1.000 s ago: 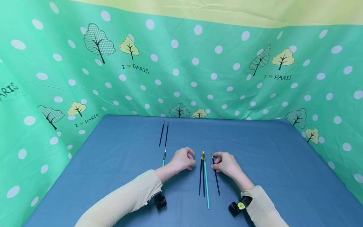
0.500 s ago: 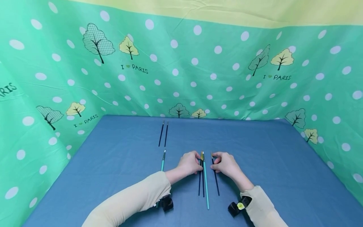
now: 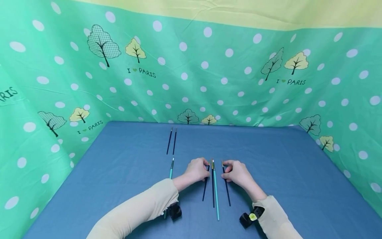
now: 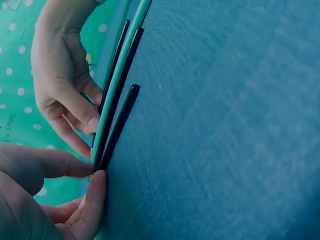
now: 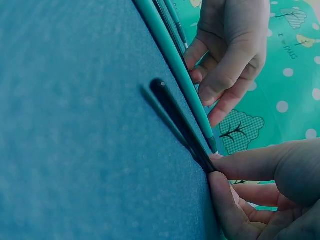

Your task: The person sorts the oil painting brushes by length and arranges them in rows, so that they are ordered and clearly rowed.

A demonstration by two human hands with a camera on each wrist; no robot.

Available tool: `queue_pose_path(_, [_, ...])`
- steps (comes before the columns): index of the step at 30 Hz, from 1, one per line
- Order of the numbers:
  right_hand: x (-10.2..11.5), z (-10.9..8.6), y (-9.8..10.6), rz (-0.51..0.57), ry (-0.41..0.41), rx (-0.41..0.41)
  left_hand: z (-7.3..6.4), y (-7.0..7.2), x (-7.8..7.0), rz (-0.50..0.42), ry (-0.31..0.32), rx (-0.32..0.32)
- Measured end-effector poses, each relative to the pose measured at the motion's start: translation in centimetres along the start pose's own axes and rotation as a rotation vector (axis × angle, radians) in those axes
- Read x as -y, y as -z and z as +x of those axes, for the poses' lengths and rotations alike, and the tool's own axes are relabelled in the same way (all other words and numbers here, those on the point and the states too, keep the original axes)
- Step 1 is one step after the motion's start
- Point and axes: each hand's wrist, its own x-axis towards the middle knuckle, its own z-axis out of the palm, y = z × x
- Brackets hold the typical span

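Note:
My left hand (image 3: 197,170) pinches a thin dark paintbrush (image 3: 204,191) between thumb and fingers, its handle slanting toward the front. In the left wrist view this dark handle (image 4: 120,117) angles away from the other brushes. On the other side, my right hand (image 3: 238,172) pinches a second dark paintbrush (image 3: 227,194) near its bristle end; the rounded handle tip (image 5: 159,85) shows in the right wrist view. Between the hands lie a dark paintbrush (image 3: 213,191) and a longer teal paintbrush (image 3: 217,196), side by side with bristles pointing away from me.
Another teal paintbrush (image 3: 171,171) lies partly hidden under my left forearm. Farther back, two dark paintbrushes (image 3: 169,141) rest next to each other on the blue tablecloth (image 3: 268,149). A green dotted curtain (image 3: 226,66) hangs behind the table.
My left hand has moved right to the middle brushes, taken hold of the leftmost dark paintbrush and drawn it slightly left, away from the others. My right hand stays in place.

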Motion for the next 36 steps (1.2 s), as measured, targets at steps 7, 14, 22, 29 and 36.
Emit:
queue_pose_path(7, [0.1, 0.1, 0.0, -0.010, -0.002, -0.007, 0.0, 0.2, -0.1, 0.101, -0.026, 0.030])
queue_pose_path(14, [0.1, 0.1, 0.0, -0.018, -0.004, -0.007, 0.2, 0.4, -0.1, 0.076, -0.005, 0.039])
queue_pose_path(22, [0.0, 0.1, -0.2, -0.014, -0.008, -0.016, 0.7, 1.1, 0.3, -0.090, 0.090, 0.102])
queue_pose_path(29, [0.0, -0.1, -0.2, -0.006, -0.006, -0.015, 1.1, 2.3, 1.2, -0.235, 0.066, 0.135])
queue_pose_path(36, [0.0, -0.1, -0.2, 0.004, -0.004, -0.010, 1.7, 5.0, 2.3, -0.337, 0.075, 0.093])
